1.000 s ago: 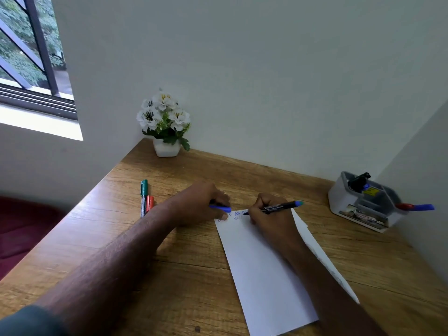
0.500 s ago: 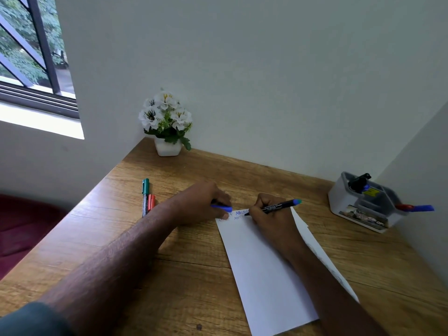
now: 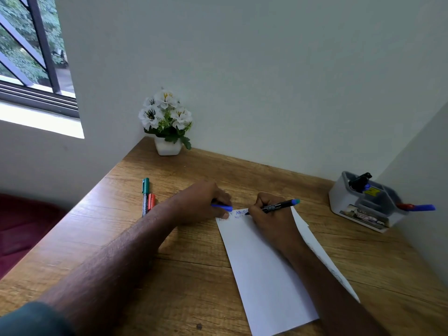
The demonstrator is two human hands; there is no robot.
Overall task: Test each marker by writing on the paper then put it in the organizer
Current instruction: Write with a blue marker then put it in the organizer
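Gripping the marker, right hand writes; left hand pinches cap beside paper.

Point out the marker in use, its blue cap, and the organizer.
black marker (image 3: 275,206), head view, mid-barrel.
blue cap (image 3: 224,207), head view, exposed end.
organizer (image 3: 339,200), head view, white front wall.

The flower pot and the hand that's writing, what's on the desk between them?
In the head view, only bare wooden desk lies between the flower pot and the right hand.

Home study corner: wooden desk, potted flowers, window
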